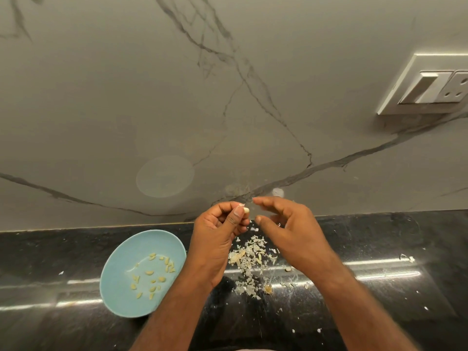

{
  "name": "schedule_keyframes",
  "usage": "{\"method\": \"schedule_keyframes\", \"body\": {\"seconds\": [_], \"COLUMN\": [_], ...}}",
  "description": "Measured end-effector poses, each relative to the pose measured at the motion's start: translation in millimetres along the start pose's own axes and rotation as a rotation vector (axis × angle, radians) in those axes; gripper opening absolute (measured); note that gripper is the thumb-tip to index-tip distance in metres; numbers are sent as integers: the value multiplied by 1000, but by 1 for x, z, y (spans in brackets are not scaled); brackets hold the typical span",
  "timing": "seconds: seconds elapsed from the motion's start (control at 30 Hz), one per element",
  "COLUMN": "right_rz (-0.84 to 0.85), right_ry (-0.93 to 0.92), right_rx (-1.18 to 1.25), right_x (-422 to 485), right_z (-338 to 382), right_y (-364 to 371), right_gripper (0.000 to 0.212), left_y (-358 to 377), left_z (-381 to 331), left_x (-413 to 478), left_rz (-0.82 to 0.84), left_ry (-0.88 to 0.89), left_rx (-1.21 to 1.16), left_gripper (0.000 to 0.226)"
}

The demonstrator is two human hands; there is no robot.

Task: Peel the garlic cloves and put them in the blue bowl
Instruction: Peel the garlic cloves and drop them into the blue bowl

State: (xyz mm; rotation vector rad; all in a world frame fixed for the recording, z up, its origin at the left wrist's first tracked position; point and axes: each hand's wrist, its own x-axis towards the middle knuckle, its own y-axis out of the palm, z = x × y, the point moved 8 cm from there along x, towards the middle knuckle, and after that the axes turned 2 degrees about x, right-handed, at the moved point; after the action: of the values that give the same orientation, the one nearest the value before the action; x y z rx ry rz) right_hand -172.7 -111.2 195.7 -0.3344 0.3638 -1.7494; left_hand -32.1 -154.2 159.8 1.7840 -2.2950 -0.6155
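One garlic clove (246, 211) is pinched between thumb and fingertips of the left hand (219, 231), its pale tip pointing toward the right hand (286, 229) just beside it. That hand's fingers are loosely spread, gripping nothing evident. The blue bowl (119, 295) lies below-left of the left hand — likely the nearer hand for the drop.

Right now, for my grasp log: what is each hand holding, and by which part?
The left hand pinches a garlic clove by one end, its pale tip sticking out past the thumb. The right hand holds nothing that shows.
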Motion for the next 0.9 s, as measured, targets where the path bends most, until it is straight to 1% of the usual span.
{"method": "schedule_keyframes", "body": {"seconds": [0.07, 0.1, 0.2, 0.3, 0.4, 0.47, 0.53, 0.63, 0.77, 0.83, 0.9], "right_rz": [-2, -3, -32, -40, -43, -37, -35, -47, -63, -72, -81], "right_ry": [3, -3, -17, 3, 67, 100, 96, 63, 22, 15, 41], "right_rx": [215, 262, 304, 365, 474, 537, 524, 475, 474, 510, 628], "right_x": [-2, -2, -4, -5, -2, -1, -1, -3, -4, -4, -3], "right_z": [8, 11, 11, 6, -3, -7, -7, -2, 1, 3, 3], "right_y": [3, 4, 5, 6, 8, 8, 7, 5, 5, 5, 6], "right_gripper": [25, 20, 11, 10, 10, 15, 23, 23, 9, 8, 11], "left_y": [3, 5, 5, 1, -1, 0, 2, 3, 6, 7, 9], "left_z": [2, 3, 2, -6, -16, -22, -28, -34, -39, -40, -42], "left_x": [-1, -2, -3, -5, -7, -9, -10, -12, -15, -16, -18], "left_rz": [9, 12, -4, -25, -13, 3, 4, -3, 2, 5, 10], "left_ry": [-8, -18, -18, 70, 195, 291, 358, 415, 467, 488, 508], "left_rx": [5, 3, 34, 176, 372, 515, 616, 698, 752, 748, 727], "left_gripper": [17, 18, 23, 22, 13, 14, 13, 12, 11, 12, 12]}}
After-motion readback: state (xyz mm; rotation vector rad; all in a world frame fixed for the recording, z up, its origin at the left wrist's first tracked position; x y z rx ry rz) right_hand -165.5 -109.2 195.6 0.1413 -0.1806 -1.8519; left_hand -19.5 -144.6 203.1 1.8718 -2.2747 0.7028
